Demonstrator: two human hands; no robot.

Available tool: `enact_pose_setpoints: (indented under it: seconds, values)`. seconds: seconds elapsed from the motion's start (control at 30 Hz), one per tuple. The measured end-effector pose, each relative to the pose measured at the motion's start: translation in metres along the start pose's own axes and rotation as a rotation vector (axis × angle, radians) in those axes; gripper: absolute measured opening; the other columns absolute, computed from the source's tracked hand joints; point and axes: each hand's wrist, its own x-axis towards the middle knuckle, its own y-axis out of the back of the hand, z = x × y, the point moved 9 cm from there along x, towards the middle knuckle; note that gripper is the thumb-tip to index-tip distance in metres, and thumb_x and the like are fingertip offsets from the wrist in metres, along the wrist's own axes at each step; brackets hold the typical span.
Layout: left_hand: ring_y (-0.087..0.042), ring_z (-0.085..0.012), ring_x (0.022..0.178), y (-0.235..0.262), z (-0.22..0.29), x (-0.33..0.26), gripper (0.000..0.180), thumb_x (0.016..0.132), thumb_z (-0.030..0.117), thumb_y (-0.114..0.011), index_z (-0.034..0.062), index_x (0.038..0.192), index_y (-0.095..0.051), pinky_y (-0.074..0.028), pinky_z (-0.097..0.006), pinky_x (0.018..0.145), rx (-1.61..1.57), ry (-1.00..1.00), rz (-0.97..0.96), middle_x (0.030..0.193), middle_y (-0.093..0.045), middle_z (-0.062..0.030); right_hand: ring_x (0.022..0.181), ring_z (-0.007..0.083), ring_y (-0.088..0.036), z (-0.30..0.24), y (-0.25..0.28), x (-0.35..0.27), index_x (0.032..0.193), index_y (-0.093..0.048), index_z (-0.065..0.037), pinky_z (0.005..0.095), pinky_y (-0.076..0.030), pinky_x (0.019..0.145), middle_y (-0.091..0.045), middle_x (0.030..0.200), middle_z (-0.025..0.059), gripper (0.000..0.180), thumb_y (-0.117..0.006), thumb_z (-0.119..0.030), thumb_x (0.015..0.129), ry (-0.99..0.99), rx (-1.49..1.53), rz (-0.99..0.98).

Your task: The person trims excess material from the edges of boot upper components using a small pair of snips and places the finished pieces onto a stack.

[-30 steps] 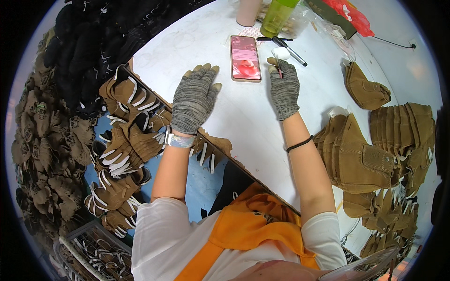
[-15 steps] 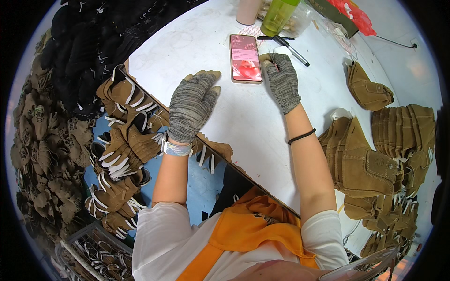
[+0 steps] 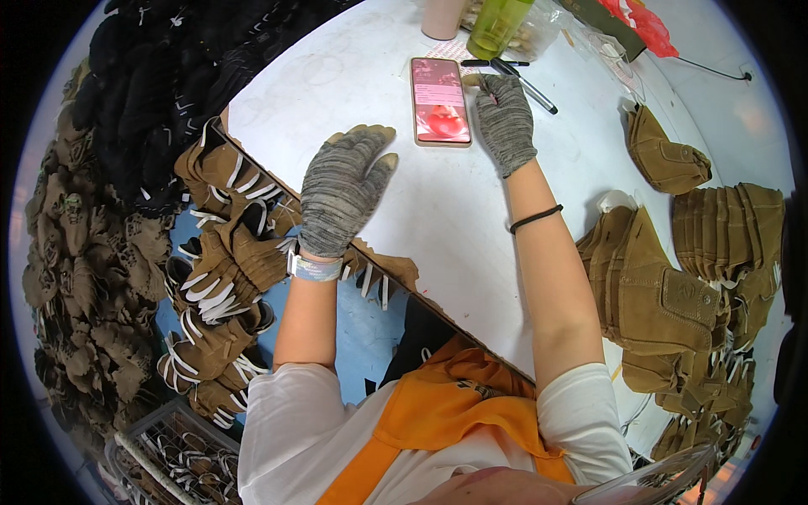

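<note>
My left hand (image 3: pixel 345 189), in a grey knit glove with tan fingertips, lies flat on the white table near its left edge, fingers stretched out and nothing in it. My right hand (image 3: pixel 505 122), in a matching glove, rests just right of a lit smartphone (image 3: pixel 441 103) with a pinkish screen. Its fingers are curled under and its thumb points toward the phone's upper right edge. Whatever the curled fingers may hold is hidden beneath the glove. A black-and-clear pen (image 3: pixel 537 94) lies beside that hand, and another black pen (image 3: pixel 475 63) lies above the phone.
A green bottle (image 3: pixel 498 29), a pinkish cup (image 3: pixel 443 18) and a clear plastic bag (image 3: pixel 543 34) stand at the far side. Brown suede shoe pieces (image 3: pixel 656 286) are stacked at the right. More brown pieces (image 3: pixel 227 261) with white strips, and dark heaps (image 3: pixel 143 93), lie left.
My right hand has slid away from me along the phone's right side, and the small white object by its fingers is now covered. My left hand stays nearly still.
</note>
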Motion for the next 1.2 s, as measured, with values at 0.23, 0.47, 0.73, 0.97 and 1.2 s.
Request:
enact_pose_setpoints:
  seconds: [0.23, 0.47, 0.73, 0.97, 1.2]
  values:
    - [-0.061, -0.0295, 0.107, -0.001, -0.001, -0.001, 0.028, 0.088, 0.021, -0.064, 0.007, 0.112, -0.067, -0.042, -0.04, 0.099, 0.007, 0.008, -0.012, 0.11, -0.067, -0.0124, 0.087, 0.0276, -0.058, -0.022, -0.007, -0.005, 0.094, -0.069, -0.011, 0.0357, -0.047, 0.079, -0.058, 0.092, 0.0115, 0.013, -0.06, -0.012, 0.085, 0.07, -0.074, -0.103]
    - [-0.044, -0.0299, 0.128, -0.008, -0.012, -0.003, 0.042, 0.091, 0.04, -0.056, 0.0162, 0.125, -0.059, -0.025, -0.05, 0.11, 0.365, 0.111, -0.097, 0.132, -0.054, -0.0099, 0.094, 0.0292, -0.058, 0.013, 0.021, -0.012, 0.106, -0.066, -0.012, 0.0382, -0.048, 0.084, -0.061, 0.099, 0.0111, 0.026, -0.054, -0.007, 0.082, -0.12, -0.048, 0.207]
    - [-0.037, -0.0297, 0.134, -0.024, -0.015, -0.002, 0.05, 0.094, 0.046, -0.048, 0.0164, 0.134, -0.051, -0.022, -0.047, 0.113, 0.419, 0.091, -0.208, 0.14, -0.047, -0.0117, 0.074, 0.0098, -0.052, 0.002, 0.027, -0.116, 0.113, -0.061, -0.002, 0.024, -0.045, 0.069, -0.058, 0.084, -0.0008, 0.035, -0.051, -0.031, 0.096, -0.592, 1.045, 0.196]
    - [-0.035, -0.0288, 0.136, -0.023, -0.011, -0.005, 0.051, 0.095, 0.046, -0.047, 0.0174, 0.137, -0.048, -0.021, -0.045, 0.114, 0.465, 0.139, -0.272, 0.144, -0.042, -0.011, 0.079, 0.0086, -0.054, -0.091, 0.158, -0.25, 0.117, -0.059, -0.004, 0.0191, -0.044, 0.068, -0.059, 0.098, 0.0038, 0.028, -0.043, -0.011, 0.096, -0.498, 0.714, -0.499]
    - [-0.028, -0.0303, 0.139, -0.039, 0.003, 0.001, 0.075, 0.091, 0.061, -0.044, 0.0064, 0.141, -0.039, -0.018, -0.045, 0.115, 0.497, 0.147, -0.377, 0.148, -0.035, -0.0175, 0.08, 0.0093, -0.053, -0.003, 0.234, -0.397, 0.11, -0.062, -0.003, 0.0206, -0.043, 0.072, -0.06, 0.093, 0.0009, 0.035, -0.064, -0.028, 0.085, -1.038, 1.121, -0.002]
